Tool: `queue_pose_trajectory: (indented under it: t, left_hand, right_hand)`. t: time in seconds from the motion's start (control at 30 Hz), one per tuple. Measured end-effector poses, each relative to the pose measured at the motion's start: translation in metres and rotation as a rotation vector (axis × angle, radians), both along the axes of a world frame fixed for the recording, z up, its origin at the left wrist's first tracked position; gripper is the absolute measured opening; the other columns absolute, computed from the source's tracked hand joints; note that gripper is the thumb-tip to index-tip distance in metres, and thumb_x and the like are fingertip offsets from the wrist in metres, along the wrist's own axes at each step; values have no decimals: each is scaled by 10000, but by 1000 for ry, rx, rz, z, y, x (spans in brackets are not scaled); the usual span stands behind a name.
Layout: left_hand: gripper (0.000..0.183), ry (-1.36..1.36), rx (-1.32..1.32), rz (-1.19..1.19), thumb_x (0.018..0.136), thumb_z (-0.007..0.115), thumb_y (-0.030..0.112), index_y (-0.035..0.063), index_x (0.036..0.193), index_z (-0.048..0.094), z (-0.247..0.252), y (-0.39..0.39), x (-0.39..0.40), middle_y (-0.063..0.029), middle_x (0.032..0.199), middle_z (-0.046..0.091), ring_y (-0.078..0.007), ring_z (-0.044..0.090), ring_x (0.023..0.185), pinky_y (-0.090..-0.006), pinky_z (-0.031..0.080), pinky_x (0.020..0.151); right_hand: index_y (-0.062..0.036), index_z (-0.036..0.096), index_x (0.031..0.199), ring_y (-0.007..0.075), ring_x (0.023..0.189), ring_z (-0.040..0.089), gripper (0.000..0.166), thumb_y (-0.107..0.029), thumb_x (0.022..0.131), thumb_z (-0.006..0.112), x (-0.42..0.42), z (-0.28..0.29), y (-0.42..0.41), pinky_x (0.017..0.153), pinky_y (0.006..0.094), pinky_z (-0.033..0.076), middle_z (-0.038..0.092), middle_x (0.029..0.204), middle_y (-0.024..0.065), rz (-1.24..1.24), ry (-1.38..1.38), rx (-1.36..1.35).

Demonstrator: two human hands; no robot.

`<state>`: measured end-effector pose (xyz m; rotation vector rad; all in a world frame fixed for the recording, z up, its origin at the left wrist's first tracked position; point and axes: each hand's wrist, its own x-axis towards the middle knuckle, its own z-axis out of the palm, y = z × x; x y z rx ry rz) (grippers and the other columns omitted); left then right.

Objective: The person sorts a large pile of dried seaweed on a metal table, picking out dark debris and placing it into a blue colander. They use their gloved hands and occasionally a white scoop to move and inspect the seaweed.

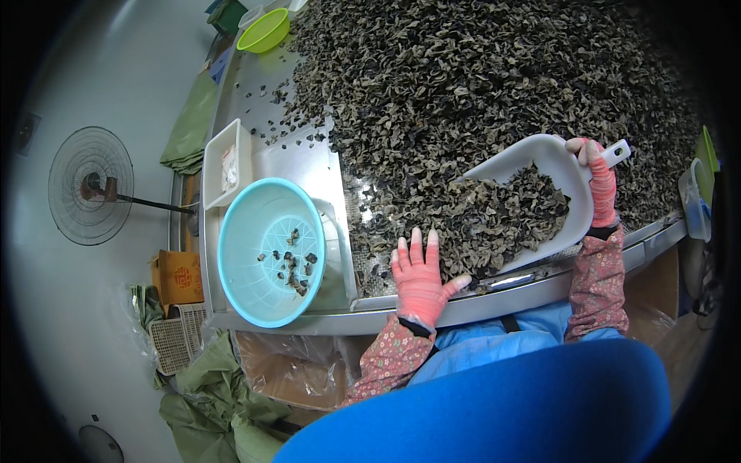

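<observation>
My right hand (599,179), in a pink glove with bare fingertips, grips a white plastic scoop (579,179) where its handle meets the back wall. Dried black fungus (515,214) lies in the scoop, whose open side faces left onto the wire-mesh screen (376,285). Palm down and fingers spread, my left hand (419,280) rests at the near edge of the screen, beside loose fungus pieces, and holds nothing. A large heap of dried black fungus (463,75) covers the table beyond both hands.
Left of the screen stands a light-blue plastic basin (228,249) with a few fungus pieces in it. Behind it are a white tray (211,182) and a lime-green basin (263,35). A clear container (693,199) sits at the right edge. Below the metal rim (370,321) is a plastic-lined carton (289,370).
</observation>
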<state>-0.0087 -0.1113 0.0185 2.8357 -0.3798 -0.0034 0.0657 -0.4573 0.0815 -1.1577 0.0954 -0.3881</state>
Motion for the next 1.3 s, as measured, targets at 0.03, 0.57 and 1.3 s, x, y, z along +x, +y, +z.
queue_pose_trajectory:
  t: [0.03,0.57,1.3]
  left_hand:
    - [1124,-36,-14,-6,701,748,719,82,1548,371,-1,-5,6,-190,1591,336,-453,305,1444,-578,213,1194]
    - [840,-141,-464,-158,938,630,540,14,1538,365,4,-115,56,-253,1557,372,-455,319,1452,-548,196,1226]
    - [260,-285,-558,-388,827,738,47,105,1080,746,60,-62,101,-99,970,685,-314,636,979,-407,520,894]
  right_hand:
    - [-104,548,847,124,826,622,328,-373,1019,622,0,0,0,705,267,537,687,1061,65,3,3,-3]
    - [-116,536,824,125,790,630,351,-389,1038,592,-7,-5,-3,644,273,536,687,1045,52,-31,15,41]
    - [-173,495,777,149,927,606,356,-390,1044,586,-49,-52,2,857,332,508,651,1016,-2,-119,-86,467]
